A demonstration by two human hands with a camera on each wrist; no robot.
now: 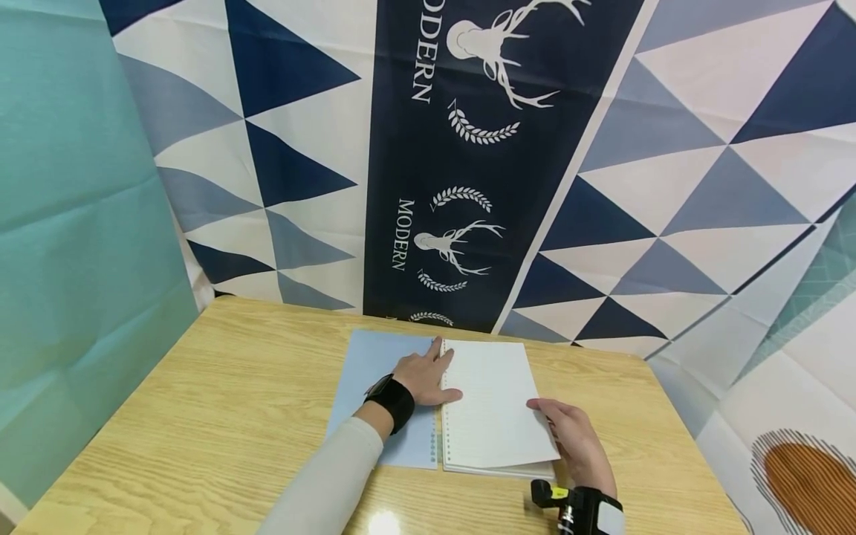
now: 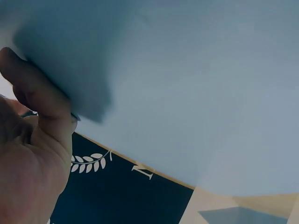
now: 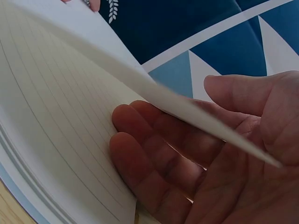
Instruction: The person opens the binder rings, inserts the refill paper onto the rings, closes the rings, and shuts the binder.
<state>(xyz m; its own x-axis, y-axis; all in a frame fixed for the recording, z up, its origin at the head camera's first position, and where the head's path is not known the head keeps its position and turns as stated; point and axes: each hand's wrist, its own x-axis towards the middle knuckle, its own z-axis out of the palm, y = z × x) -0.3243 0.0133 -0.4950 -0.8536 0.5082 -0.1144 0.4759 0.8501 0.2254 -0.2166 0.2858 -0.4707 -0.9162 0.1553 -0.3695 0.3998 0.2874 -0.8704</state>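
Note:
An open notebook (image 1: 491,394) lies on the table, its loose-leaf pages on the right and a pale blue cover (image 1: 348,379) folded out on the left. My left hand (image 1: 424,379) rests across the binding with fingers spread, the thumb reaching onto the page. In the left wrist view the blue cover (image 2: 196,93) fills most of the picture beside the left hand (image 2: 42,126). At the right edge, my right hand (image 1: 575,435) holds a lifted page (image 3: 154,91). Fingers of the right hand (image 3: 224,140) curl beneath that page, above the lined sheet (image 3: 60,112); part of the index finger is hidden.
The wooden table (image 1: 221,386) extends to both sides of the notebook. Behind it hangs a patterned cloth (image 1: 435,163) with triangles and deer heads. A teal curtain (image 1: 87,223) hangs at the left. Each wrist wears a black band (image 1: 394,401).

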